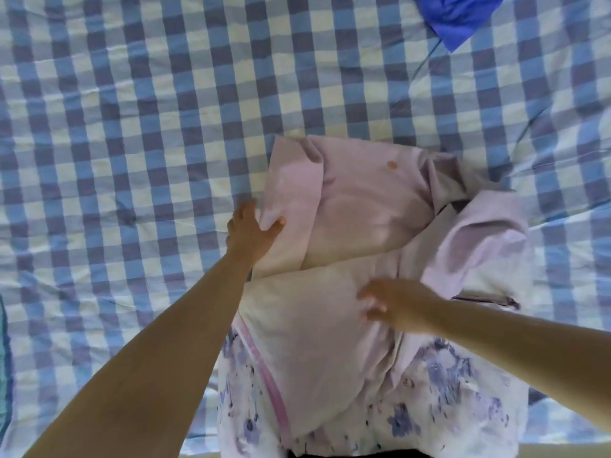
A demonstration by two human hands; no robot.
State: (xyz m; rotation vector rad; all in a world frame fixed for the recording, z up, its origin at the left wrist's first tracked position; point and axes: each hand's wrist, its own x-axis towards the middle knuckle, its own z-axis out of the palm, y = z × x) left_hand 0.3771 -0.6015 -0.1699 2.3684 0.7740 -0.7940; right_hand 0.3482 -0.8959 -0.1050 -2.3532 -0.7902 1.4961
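Observation:
A pale pink garment (363,206) lies partly folded on a blue and white checked bedsheet (132,127), right of centre. It has a small button near its top and a loose flap bunched at the right. My left hand (251,228) grips the garment's left edge, thumb on top of the fabric. My right hand (393,304) presses with spread fingers on the near folded part.
A bright blue cloth (459,14) lies at the top right of the sheet. White fabric with purple flowers and a pink trim (446,391) spreads below the pink garment at the near edge. A teal edge (3,365) shows at the far left.

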